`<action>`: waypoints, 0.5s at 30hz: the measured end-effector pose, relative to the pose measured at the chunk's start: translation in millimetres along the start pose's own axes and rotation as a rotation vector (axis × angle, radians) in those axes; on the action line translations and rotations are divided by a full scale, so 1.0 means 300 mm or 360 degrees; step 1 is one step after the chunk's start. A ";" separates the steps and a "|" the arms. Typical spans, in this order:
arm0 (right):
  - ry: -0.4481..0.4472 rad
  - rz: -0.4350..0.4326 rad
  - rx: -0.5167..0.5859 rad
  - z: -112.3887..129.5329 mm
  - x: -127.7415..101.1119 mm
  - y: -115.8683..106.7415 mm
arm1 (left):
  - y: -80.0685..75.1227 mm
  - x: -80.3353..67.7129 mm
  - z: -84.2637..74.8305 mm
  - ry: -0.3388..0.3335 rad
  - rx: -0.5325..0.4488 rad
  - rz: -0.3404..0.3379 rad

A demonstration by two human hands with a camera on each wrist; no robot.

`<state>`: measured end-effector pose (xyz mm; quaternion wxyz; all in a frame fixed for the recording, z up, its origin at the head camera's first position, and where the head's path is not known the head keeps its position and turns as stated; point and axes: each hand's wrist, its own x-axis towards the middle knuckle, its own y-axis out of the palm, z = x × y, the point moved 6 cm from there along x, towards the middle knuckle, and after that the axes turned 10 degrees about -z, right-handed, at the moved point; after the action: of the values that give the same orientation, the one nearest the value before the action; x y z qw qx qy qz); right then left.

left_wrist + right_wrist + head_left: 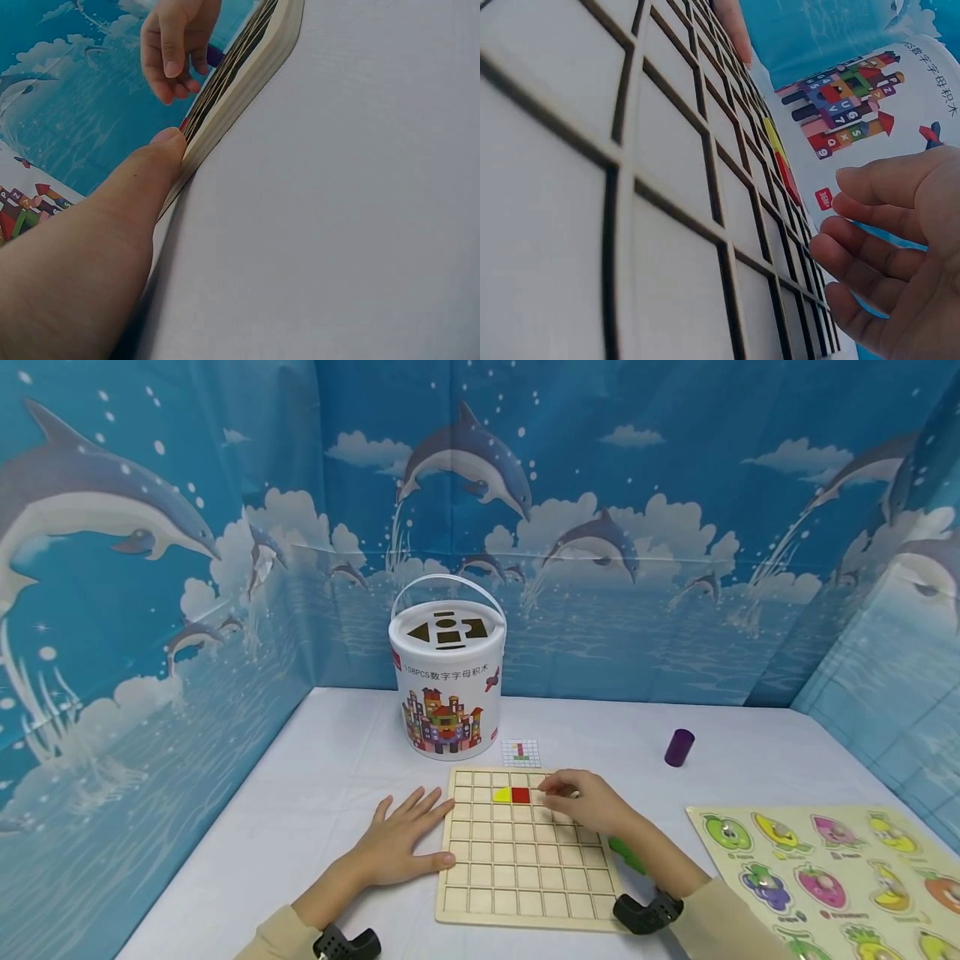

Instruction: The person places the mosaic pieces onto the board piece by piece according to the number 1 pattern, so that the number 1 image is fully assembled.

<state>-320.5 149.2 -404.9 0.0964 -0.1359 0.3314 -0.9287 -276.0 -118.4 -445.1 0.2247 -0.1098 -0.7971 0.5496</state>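
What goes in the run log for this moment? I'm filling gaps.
left hand: flat, steadying grid board | right hand: over top rows beside red piece | yellow piece: placed

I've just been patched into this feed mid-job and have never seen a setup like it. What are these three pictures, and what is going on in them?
There is no machine here: a person works with two bare hands, wearing three cameras. The large picture comes from the head, looking down at a white table. The other two come from the wrists, so they look tilted and very close.

The left hand lies flat on the table, its thumb against the left edge of a wooden grid board. The right hand hovers over the top rows with its fingers curled; whether it holds anything cannot be told. A yellow piece and a red piece sit side by side in the board.

Behind stand a white bucket, a small pattern card and a purple cylinder. A fruit puzzle lies to the right.
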 end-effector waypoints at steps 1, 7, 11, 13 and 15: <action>-0.0011 0.0007 0.0007 0.000 -0.005 -0.006 | 0.000 0.000 0.000 0.0000 0.0000 0.0000; -0.0066 0.0009 -0.0009 -0.011 -0.033 -0.043 | 0.000 0.001 0.001 0.0001 0.0005 -0.0001; -0.0021 -0.0024 -0.0045 -0.034 -0.047 -0.073 | 0.002 0.001 0.002 0.0000 0.0011 0.0001; 0.0004 -0.0038 -0.0057 -0.050 -0.051 -0.088 | 0.003 0.001 0.003 0.0000 0.0011 0.0001; 0.0031 -0.0039 -0.0056 -0.065 -0.055 -0.104 | 0.004 0.001 0.003 0.0001 0.0012 -0.0002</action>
<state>-313.8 188.8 -402.6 0.0795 -0.1326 0.3468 -0.9251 -276.8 -118.7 -446.3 0.2255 -0.1087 -0.7950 0.5525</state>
